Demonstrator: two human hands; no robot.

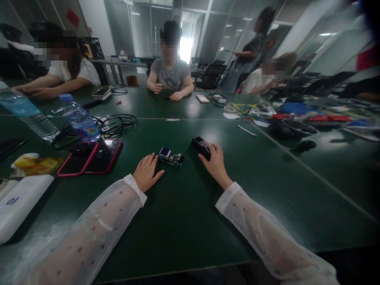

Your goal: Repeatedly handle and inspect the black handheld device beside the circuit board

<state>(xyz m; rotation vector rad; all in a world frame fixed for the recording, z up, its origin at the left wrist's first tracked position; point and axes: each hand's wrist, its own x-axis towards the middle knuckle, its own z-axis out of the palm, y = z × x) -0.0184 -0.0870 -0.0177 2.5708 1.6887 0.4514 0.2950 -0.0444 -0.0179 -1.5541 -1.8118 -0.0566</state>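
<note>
A small circuit board (pixel 171 156) with a little screen lies on the green table (pixel 184 221) in front of me. My left hand (pixel 146 171) rests on the table just left of the board, fingers stretched out and thumb apart; the fingertips are at the board's edge, and I cannot tell if they touch it. To the right of the board, my right hand (pixel 215 162) has its thumb and fingers round the near end of a small black box (pixel 199 145). That box sits on the table or very close to it. Part of it is hidden under my fingers.
Left are two phones (pixel 103 156), water bottles (pixel 78 118), black cables (pixel 121 120) and a white power bank (pixel 26 204). Towards the right lie a wrench (pixel 247 130) and a heap of cables (pixel 246 109). A person (pixel 170 71) sits opposite; others are around.
</note>
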